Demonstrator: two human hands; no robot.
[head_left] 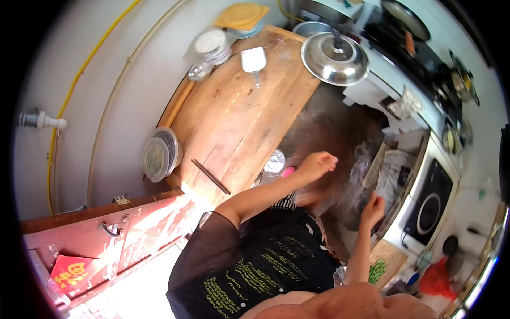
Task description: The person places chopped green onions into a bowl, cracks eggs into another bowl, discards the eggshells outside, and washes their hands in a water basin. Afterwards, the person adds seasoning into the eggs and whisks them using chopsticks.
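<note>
My left hand (pixel 317 166) is held out over the floor beyond the wooden table's edge, its fingers curled together; whether anything small is in them is too small to tell. Lower on the right, my right hand (pixel 373 210) is raised beside a box of crumpled bags (pixel 394 169), its fingers also bent inward. Neither hand touches the table (pixel 234 106). A pair of dark chopsticks (pixel 211 176) lies near the table's front edge. Farther back on the table is a white square-headed utensil (pixel 254 61).
A large metal lid (pixel 336 57) stands at the table's far right corner. Stacked containers (pixel 161 154) sit at its left edge. An induction cooker (pixel 429 202) is on the right, near chopped greens (pixel 377 270). A red door (pixel 143 234) stands at lower left.
</note>
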